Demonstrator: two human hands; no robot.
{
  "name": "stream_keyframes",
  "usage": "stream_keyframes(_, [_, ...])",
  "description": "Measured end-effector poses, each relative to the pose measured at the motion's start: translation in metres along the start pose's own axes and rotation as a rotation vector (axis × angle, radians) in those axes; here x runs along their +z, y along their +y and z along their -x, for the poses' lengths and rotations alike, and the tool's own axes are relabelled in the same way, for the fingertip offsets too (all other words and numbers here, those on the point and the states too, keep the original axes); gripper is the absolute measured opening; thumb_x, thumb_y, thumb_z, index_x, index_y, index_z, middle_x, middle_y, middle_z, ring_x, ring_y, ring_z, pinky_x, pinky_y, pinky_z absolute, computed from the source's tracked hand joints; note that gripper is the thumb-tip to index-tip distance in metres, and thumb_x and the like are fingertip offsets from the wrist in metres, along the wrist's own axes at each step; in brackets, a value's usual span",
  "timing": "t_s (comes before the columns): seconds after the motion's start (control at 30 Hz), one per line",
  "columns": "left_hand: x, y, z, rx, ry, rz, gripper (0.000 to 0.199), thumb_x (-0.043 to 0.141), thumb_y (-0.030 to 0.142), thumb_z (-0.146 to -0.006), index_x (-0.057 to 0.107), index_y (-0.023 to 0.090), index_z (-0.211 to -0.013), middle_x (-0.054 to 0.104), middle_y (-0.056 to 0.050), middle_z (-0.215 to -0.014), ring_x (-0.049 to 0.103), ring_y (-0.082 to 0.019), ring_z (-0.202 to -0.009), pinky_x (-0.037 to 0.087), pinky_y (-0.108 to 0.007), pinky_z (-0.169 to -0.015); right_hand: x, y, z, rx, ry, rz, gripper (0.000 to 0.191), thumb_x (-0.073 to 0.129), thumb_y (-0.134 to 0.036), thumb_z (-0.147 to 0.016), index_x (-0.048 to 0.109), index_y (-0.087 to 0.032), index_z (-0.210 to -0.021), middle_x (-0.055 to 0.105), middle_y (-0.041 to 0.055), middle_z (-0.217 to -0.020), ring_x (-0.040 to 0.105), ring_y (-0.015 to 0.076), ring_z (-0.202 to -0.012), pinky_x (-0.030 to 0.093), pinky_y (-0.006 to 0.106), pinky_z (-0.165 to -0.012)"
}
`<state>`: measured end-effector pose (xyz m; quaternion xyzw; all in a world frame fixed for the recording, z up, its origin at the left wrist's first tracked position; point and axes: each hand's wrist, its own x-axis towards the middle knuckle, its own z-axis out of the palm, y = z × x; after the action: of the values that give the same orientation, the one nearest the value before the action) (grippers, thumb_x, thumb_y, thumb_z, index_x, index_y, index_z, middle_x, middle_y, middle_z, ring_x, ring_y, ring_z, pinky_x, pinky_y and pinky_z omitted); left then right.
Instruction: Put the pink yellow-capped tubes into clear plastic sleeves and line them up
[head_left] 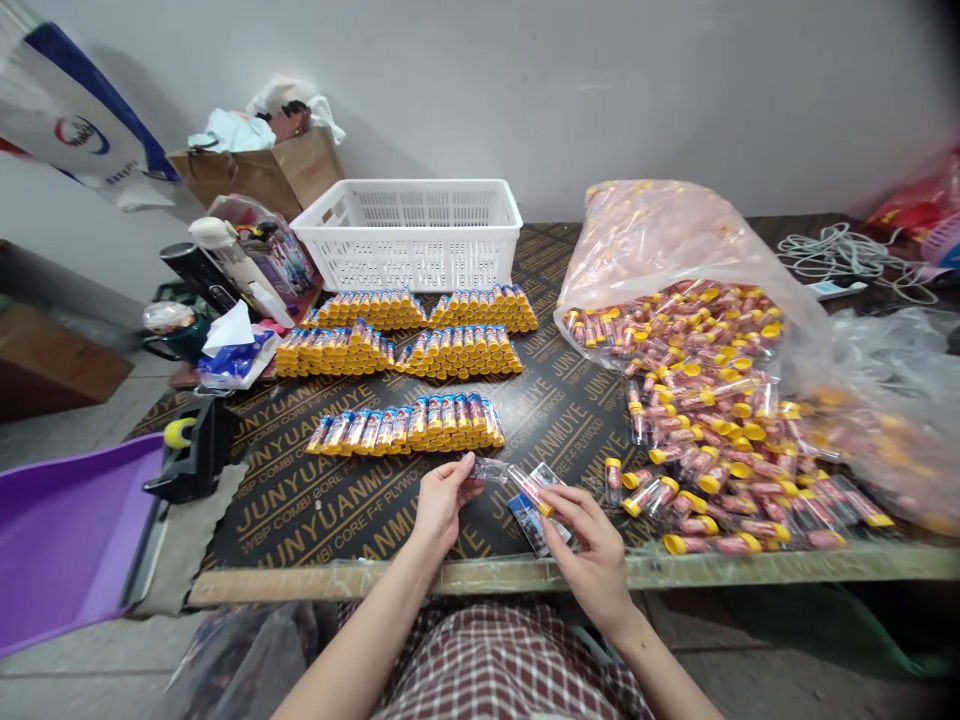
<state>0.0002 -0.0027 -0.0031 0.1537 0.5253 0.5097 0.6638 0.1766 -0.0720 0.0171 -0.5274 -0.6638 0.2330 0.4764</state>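
Observation:
Between finger and thumb, my left hand [444, 500] pinches a small clear plastic piece [491, 470], perhaps a sleeve or an empty tube. My right hand [592, 550] grips a small clear tube with a yellow cap [531, 490] and pinkish contents, its far end close to the clear piece. Whether the two touch, I cannot tell. Under the right fingers lie blue printed labels [529, 522], partly covered. Beyond my hands stands a stacked row of blue-labelled tubes [409, 425] with yellow ends. To the right spreads a heap of unlabelled yellow-capped tubes [720, 460].
More stacked labelled tubes [465, 350] sit before a white plastic basket [409, 255]. A large translucent bag [667, 235] spills tubes at the right. Left are a tape dispenser [196, 450], a purple dustpan-like tray [67, 540] and bottles [232, 260]. The table's taped front edge [322, 583] runs before me.

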Motion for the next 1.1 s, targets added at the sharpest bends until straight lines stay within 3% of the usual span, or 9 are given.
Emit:
stream_keyframes(0.1, [0.002,-0.003,0.002,0.064,-0.012,-0.02,0.038,0.077,0.045,-0.056,0.065,0.01,-0.064,0.064,-0.003,-0.06,0.057,-0.011,-0.054,0.05,-0.024,-0.055,0.002,0.0,0.0,0.009,-0.101,-0.022,0.032,0.052,-0.014,-0.084,0.062,-0.027,-0.112,0.059,0.0059,-0.107,0.058,0.0185,-0.099,0.048,0.034,-0.089])
stream_keyframes(0.2, [0.006,-0.003,0.009,0.1,-0.098,-0.021,0.038,0.073,0.045,-0.063,0.067,0.011,-0.077,0.066,-0.004,-0.072,0.06,-0.012,-0.062,0.05,-0.025,-0.06,0.005,0.003,0.001,0.011,-0.179,-0.069,0.033,0.047,-0.013,-0.086,0.061,-0.029,-0.112,0.058,0.0047,-0.108,0.057,0.017,-0.101,0.047,0.033,-0.089])
stream_keyframes(0.37, [0.012,0.003,0.023,-0.003,-0.277,-0.045,0.048,0.079,0.033,-0.058,0.062,0.014,-0.1,0.066,-0.002,-0.071,0.061,-0.012,-0.06,0.05,-0.024,-0.061,0.012,0.011,0.001,-0.013,-0.196,-0.052,0.049,0.048,-0.009,-0.082,0.049,-0.031,-0.125,0.052,0.0059,-0.112,0.055,0.0185,-0.103,0.048,0.036,-0.09])
stream_keyframes(0.5, [0.012,0.002,0.031,-0.104,-0.382,-0.145,0.043,0.08,0.031,-0.058,0.065,0.009,-0.092,0.068,-0.006,-0.074,0.061,-0.012,-0.06,0.048,-0.023,-0.058,0.012,0.012,-0.003,-0.061,-0.208,-0.039,0.076,0.054,-0.007,-0.069,0.029,-0.03,-0.138,0.035,0.0085,-0.134,0.042,0.0255,-0.122,0.042,0.044,-0.098])
stream_keyframes(0.6, [0.012,-0.001,0.035,-0.176,-0.461,-0.205,0.036,0.079,0.031,-0.058,0.067,0.007,-0.081,0.067,-0.006,-0.071,0.06,-0.011,-0.059,0.047,-0.021,-0.056,0.009,0.011,-0.007,-0.07,-0.283,-0.106,0.084,0.052,-0.007,-0.064,0.023,-0.028,-0.14,0.026,0.008,-0.144,0.036,0.027,-0.128,0.04,0.044,-0.101])
stream_keyframes(0.77, [0.014,-0.004,0.04,-0.217,-0.466,-0.211,0.034,0.081,0.03,-0.054,0.066,0.009,-0.076,0.067,-0.004,-0.066,0.059,-0.01,-0.055,0.046,-0.02,-0.053,0.008,0.012,-0.005,-0.063,-0.361,-0.16,0.085,0.05,-0.005,-0.059,0.025,-0.025,-0.139,0.042,0.0078,-0.135,0.043,0.0253,-0.124,0.037,0.044,-0.105])
stream_keyframes(1.1, [0.014,-0.006,0.043,-0.228,-0.445,-0.182,0.035,0.082,0.03,-0.053,0.063,0.009,-0.073,0.067,-0.004,-0.066,0.06,-0.011,-0.055,0.046,-0.02,-0.053,0.015,0.013,0.001,-0.038,-0.278,-0.265,0.086,0.05,-0.004,-0.058,0.025,-0.024,-0.138,0.044,0.0094,-0.133,0.047,0.0254,-0.12,0.042,0.042,-0.101])
